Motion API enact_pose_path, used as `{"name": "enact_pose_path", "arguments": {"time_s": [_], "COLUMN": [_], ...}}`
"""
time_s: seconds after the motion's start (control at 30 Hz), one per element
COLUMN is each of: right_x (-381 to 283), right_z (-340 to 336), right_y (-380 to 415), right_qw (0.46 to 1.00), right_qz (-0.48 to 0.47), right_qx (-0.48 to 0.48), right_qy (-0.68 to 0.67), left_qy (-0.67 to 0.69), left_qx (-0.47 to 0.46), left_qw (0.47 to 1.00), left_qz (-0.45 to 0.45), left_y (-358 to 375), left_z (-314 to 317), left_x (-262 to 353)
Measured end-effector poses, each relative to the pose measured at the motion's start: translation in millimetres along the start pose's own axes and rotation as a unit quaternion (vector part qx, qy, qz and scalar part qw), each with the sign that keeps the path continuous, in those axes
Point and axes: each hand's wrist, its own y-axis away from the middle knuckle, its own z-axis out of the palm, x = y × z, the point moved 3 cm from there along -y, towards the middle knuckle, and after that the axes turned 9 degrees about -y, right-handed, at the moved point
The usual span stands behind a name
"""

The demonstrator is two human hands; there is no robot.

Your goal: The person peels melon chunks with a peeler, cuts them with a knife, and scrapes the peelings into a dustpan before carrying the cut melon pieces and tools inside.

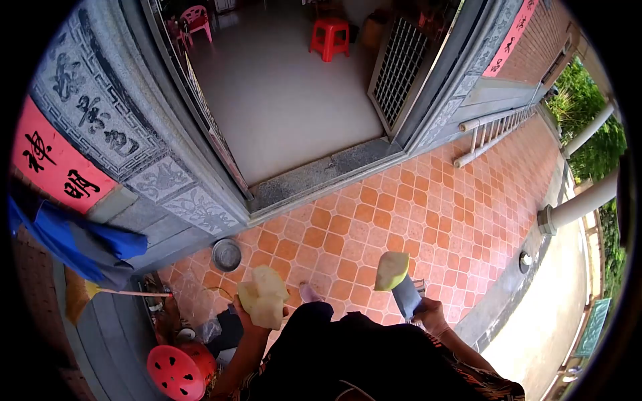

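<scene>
My left hand point(250, 322) is closed around a pale, peeled pomelo point(266, 298), which shows several cream-white lobes or flaps. Off to the right, my right hand point(433, 315) grips a cleaver point(405, 298) by its handle, the broad blue-grey blade pointing away from me. A thick piece of pomelo rind point(392, 271), whitish with a yellow-green edge, lies against the far end of the blade. The two hands are well apart, one on each side of my dark-clothed lap.
A metal bowl point(227, 254) sits on the tiled floor point(348, 247) by the wall. Nearer are a red plastic basket point(179, 371) and a broom point(83, 294). Ahead, a raised stone doorsill point(321, 175) leads to a room with a red stool point(329, 39). A ladder point(495, 134) lies at right.
</scene>
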Motion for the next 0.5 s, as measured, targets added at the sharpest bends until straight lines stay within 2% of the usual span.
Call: {"name": "enact_pose_path", "arguments": {"time_s": [0.07,0.13,0.17,0.27,0.3,0.4,0.43,0.47,0.5], "right_x": [12,-8,2,4,-34,-56,-28,-79,-97], "right_z": [-8,-6,-10,-1,5,5,1,10,11], "right_y": [-29,-50,-70,-133,-153,-249,-296,-325,-353], "right_qw": [0.997,0.989,0.988,0.971,0.978,0.98,0.98,0.976,0.978], "right_qz": [0.019,0.045,0.045,0.029,0.027,0.023,-0.003,0.025,0.021], "right_qx": [0.048,0.121,0.139,0.193,0.201,0.192,0.182,0.146,0.123], "right_qy": [-0.054,-0.079,-0.049,-0.135,-0.041,-0.044,-0.083,-0.159,-0.168], "left_qy": [-0.054,-0.108,-0.121,-0.152,-0.148,-0.251,-0.287,-0.27,-0.253], "left_qx": [-0.021,-0.068,-0.049,-0.045,-0.049,0.009,-0.002,-0.002,-0.002], "left_qw": [0.998,0.992,0.991,0.987,0.987,0.968,0.958,0.962,0.965], "left_qz": [-0.008,-0.021,-0.021,-0.026,-0.037,-0.024,-0.032,-0.048,-0.065], "left_y": [-71,-141,-174,-275,-306,-373,-399,-415,-430], "left_z": [27,58,69,114,126,161,168,174,178], "left_x": [26,53,63,88,94,111,116,123,129]}}
